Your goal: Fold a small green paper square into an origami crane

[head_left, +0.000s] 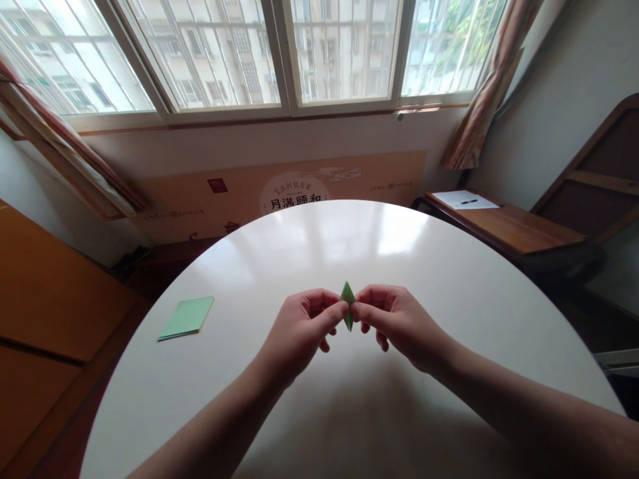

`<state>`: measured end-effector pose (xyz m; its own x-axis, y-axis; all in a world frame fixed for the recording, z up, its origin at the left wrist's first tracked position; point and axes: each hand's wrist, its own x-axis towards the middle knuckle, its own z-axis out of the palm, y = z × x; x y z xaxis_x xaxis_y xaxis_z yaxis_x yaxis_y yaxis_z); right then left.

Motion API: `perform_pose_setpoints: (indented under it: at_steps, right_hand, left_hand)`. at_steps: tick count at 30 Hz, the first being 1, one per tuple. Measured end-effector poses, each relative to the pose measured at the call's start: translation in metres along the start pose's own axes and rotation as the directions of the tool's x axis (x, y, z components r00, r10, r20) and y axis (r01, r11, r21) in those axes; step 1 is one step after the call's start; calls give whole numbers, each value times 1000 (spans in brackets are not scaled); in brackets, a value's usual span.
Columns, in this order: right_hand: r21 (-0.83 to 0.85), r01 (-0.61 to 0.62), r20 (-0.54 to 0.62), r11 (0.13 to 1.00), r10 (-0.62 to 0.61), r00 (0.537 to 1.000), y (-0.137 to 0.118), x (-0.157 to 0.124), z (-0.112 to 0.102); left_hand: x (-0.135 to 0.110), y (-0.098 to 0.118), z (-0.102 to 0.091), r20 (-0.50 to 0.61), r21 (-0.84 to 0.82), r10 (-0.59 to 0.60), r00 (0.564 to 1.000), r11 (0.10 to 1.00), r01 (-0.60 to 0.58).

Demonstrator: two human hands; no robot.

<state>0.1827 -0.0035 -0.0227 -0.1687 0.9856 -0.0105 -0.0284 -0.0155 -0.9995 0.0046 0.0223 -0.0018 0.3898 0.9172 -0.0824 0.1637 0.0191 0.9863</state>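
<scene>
A small green piece of folded paper (348, 293), narrow and diamond-shaped with pointed ends, is held upright above the table between both hands. My left hand (307, 326) pinches its left edge between thumb and fingers. On the opposite edge, my right hand (394, 319) grips it the same way, thumb toward me. The two thumb tips nearly meet across the middle of the paper and cover part of it. Left of my hands, a stack of light green square paper (187, 317) lies on the table.
The round white table (239, 266) has a glossy top that reflects the window. Beyond its right edge stands a wooden side table (534, 223) with a white sheet (462, 200) and a pen (469, 201). An orange-brown cabinet (44, 286) is at the left; a curtain (479, 120) hangs by the window.
</scene>
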Motion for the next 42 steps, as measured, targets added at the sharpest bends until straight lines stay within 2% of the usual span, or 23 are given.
perform_pose_setpoints:
  at_steps: [5, 10, 14, 22, 28, 35, 39, 42]
  right_hand:
    - [-2, -1, 14, 1000, 1, 1000, -1, 0, -1]
    - [164, -4, 28, 987, -1, 1000, -1, 0, -1]
    - [275, -28, 56, 961, 13, 998, 1, 2, -1]
    - [318, -32, 91, 948, 4, 996, 4, 3, -1]
    - [335, -31, 123, 942, -11, 992, 6, 4, -2]
    - [257, 63, 90, 964, -88, 992, 6, 4, -4]
    - [256, 152, 32, 955, -166, 986, 6, 4, -3]
    - [211, 217, 36, 953, -230, 973, 5, 3, -3]
  left_hand:
    - [1, 2, -1, -18, 12, -25, 1000, 1000, 26]
    - [2, 4, -1, -16, -154, -96, 995, 984, 93]
    - [1, 3, -1, 6, -235, -103, 995, 967, 102]
    - [0, 3, 0, -16, -164, -47, 999, 985, 43]
    - [0, 2, -2, 14, -126, -26, 1000, 992, 28]
    - [-2, 5, -2, 31, -109, -9, 999, 994, 13]
    - [-2, 5, -1, 20, -79, 14, 1000, 997, -13]
    - [-3, 3, -2, 25, -70, 18, 1000, 997, -16]
